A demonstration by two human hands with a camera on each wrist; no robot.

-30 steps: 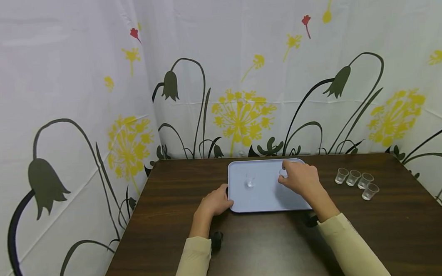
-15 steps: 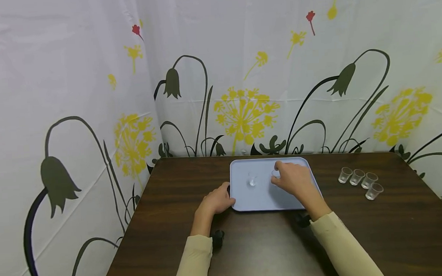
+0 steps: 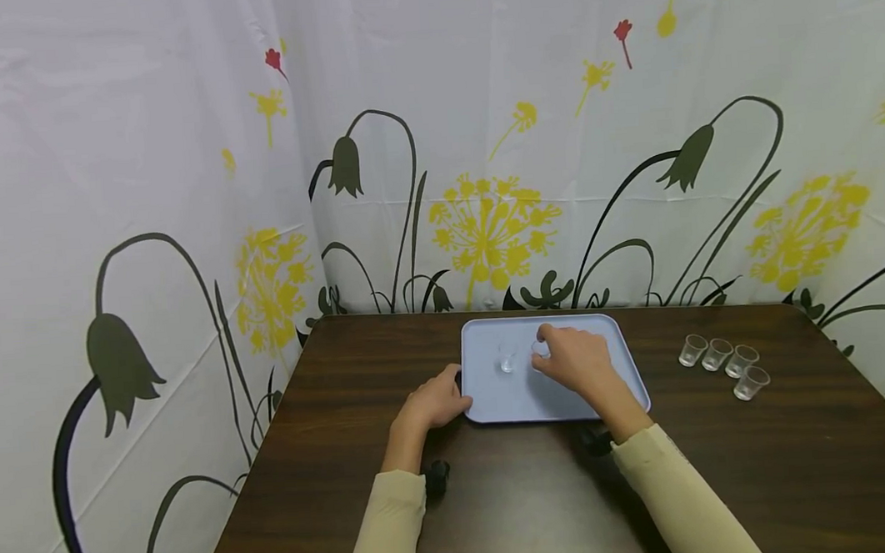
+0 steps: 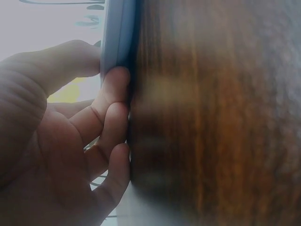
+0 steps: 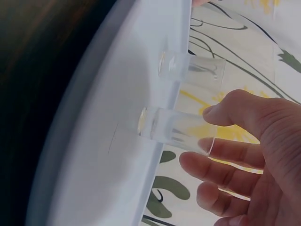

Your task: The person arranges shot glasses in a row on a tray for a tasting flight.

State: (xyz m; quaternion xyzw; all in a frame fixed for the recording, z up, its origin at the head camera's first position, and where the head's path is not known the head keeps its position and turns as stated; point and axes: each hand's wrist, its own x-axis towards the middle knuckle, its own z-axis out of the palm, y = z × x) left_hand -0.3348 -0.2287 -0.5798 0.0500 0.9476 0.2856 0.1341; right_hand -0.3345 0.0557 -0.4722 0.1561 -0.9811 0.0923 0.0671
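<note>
A pale blue tray (image 3: 494,403) lies on the table with my left hand (image 3: 436,400) at its left edge. Thumb and fingers (image 4: 116,84) grip the rim there. Over the tray my right hand (image 3: 578,359) pinches a clear shot glass (image 5: 176,129) near its rim, thumb on one side and fingertips on the other. This glass is upright, its base close to the tray's surface, and in the head view the hand covers part of it. A second clear shot glass (image 3: 507,362) stands on the tray to its left, a small gap between the two.
On the dark wooden table (image 3: 328,391), right of the tray, several more clear shot glasses (image 3: 718,354) stand in a slanting row, the closest one (image 3: 751,383) slightly apart. A patterned curtain (image 3: 480,141) hangs behind the table's far edge.
My right hand has moved left across the tray with the shot glass, closer to the standing one. My left hand stays on the tray's edge. The head view has shifted slightly.
</note>
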